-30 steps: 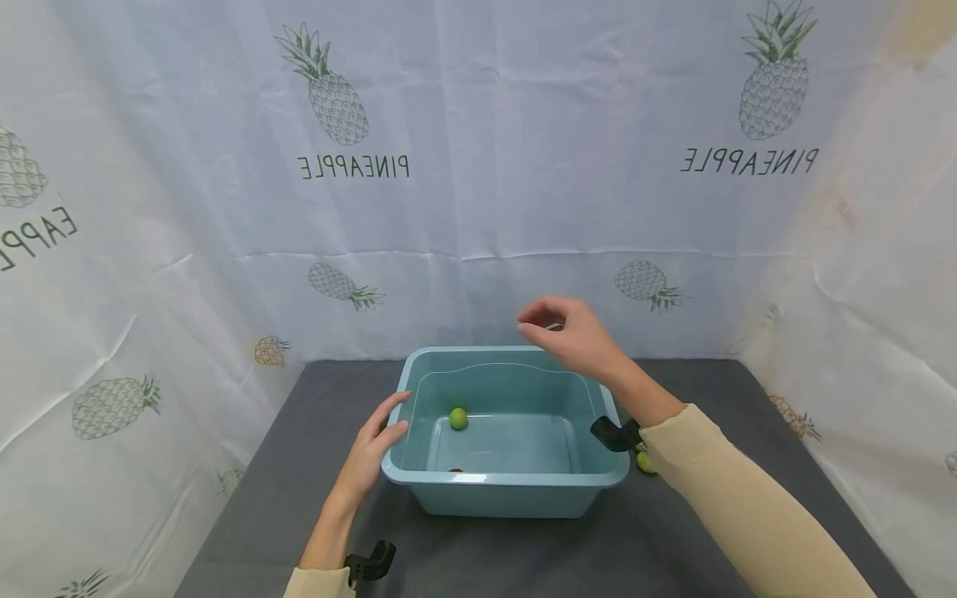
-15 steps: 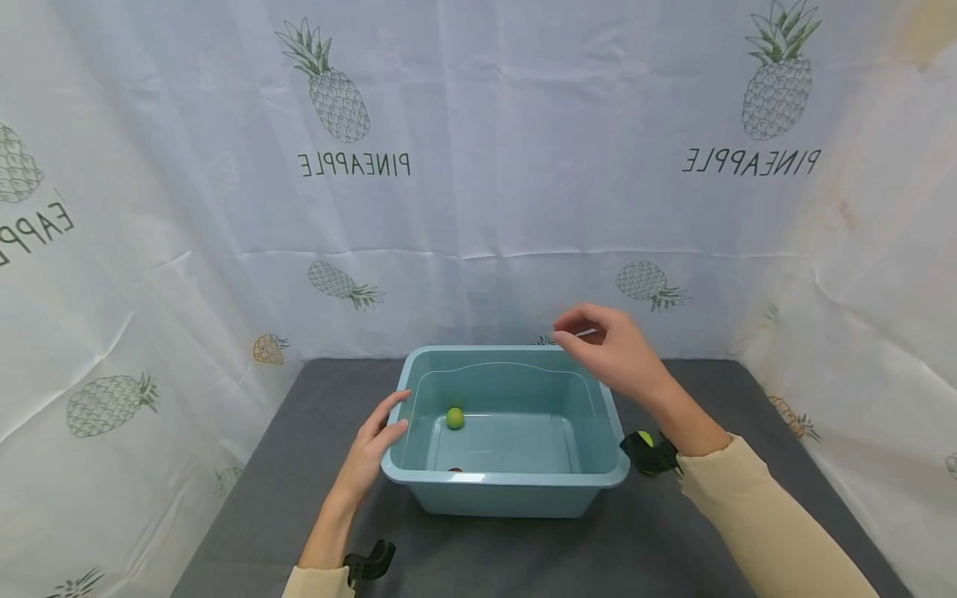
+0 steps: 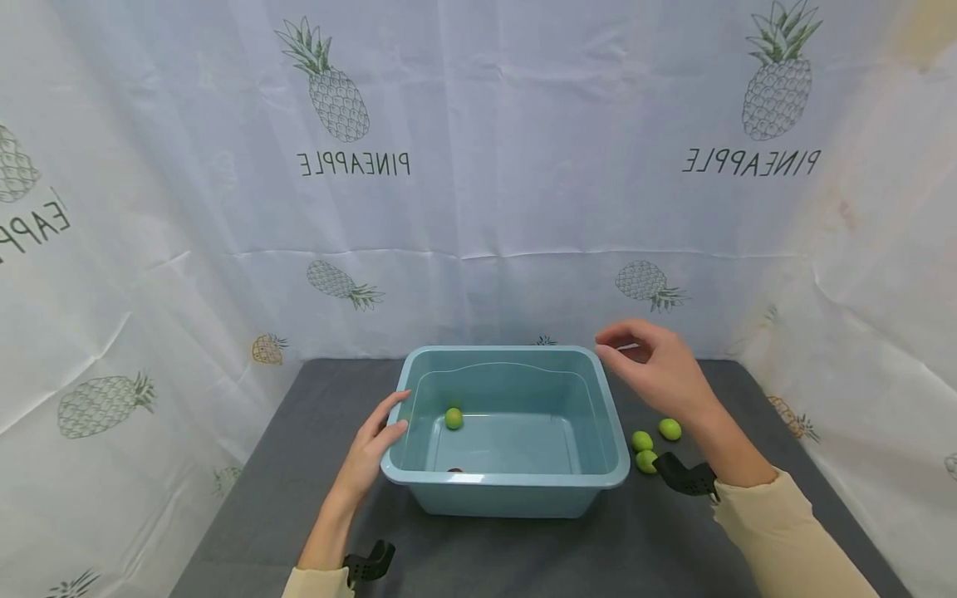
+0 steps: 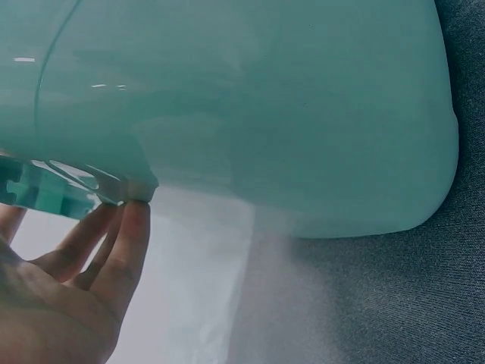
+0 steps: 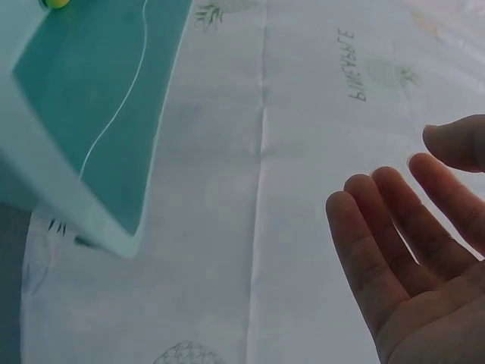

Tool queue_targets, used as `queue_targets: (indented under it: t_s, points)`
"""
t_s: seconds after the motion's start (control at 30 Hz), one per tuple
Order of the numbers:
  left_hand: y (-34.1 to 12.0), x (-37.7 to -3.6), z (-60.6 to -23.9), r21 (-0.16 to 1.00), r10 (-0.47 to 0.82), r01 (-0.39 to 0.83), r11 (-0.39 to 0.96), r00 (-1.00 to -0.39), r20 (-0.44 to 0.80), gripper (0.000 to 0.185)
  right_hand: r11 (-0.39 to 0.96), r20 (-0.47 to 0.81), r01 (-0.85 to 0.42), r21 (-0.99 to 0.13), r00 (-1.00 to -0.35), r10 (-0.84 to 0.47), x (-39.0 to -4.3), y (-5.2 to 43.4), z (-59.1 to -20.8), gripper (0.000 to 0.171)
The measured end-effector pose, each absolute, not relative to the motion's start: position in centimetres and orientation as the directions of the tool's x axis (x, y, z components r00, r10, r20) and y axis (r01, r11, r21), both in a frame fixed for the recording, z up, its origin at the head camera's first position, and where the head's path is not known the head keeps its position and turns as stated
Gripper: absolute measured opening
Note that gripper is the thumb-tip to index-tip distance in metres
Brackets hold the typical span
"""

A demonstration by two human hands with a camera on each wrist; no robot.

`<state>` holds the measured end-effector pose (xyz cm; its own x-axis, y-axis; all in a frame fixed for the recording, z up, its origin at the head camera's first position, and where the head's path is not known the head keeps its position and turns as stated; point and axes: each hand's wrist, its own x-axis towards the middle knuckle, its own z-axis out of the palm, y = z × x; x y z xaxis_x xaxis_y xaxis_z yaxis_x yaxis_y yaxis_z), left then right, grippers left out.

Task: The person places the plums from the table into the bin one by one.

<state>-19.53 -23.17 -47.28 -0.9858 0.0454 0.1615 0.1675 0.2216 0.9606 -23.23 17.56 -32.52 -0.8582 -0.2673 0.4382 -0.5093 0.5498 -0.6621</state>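
Observation:
A light blue-green plastic basin point(image 3: 516, 480) stands on the dark table. My left hand point(image 3: 376, 436) holds its left rim, fingers and thumb at the edge; in the left wrist view the fingertips point(image 4: 136, 216) are right under the rim. In the basin lies a small green lime point(image 3: 453, 419), and a bit of a dark red thing point(image 3: 455, 470) shows past the near wall. My right hand point(image 3: 661, 370) hovers by the basin's back right corner with nothing in it, its fingers loosely bent and apart from the thumb in the right wrist view.
To the right of the basin, under my right forearm, sit more green limes: one point(image 3: 669, 429) farther out and two, a far one point(image 3: 641, 441) and a near one point(image 3: 646, 462), close together. A white pineapple-print curtain point(image 3: 478, 208) encloses the table point(image 3: 299, 507) at the back and sides.
My right hand has moved right and slightly down, from over the basin's back edge to beyond its right corner, uncovering the limes. The left hand has stayed at the rim. The lime inside has shifted slightly left.

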Motion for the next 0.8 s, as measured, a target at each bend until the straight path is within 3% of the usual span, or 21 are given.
queue_targets:
  t_s: [0.37,0.8]
  points:
    - [-23.4,-19.4,-47.4,0.956,0.068,0.21,0.207,-0.977,0.2,0.047,0.575,0.521,-0.498,-0.649,-0.842,-0.141,-23.9,20.2,-35.9,0.02]
    - [-23.3,-19.4,-47.5,0.955,0.079,0.217,0.2,-0.976,0.205,0.047,0.647,0.512,-0.414,-0.64,-0.858,-0.043,-25.4,23.6,-41.1,0.023]
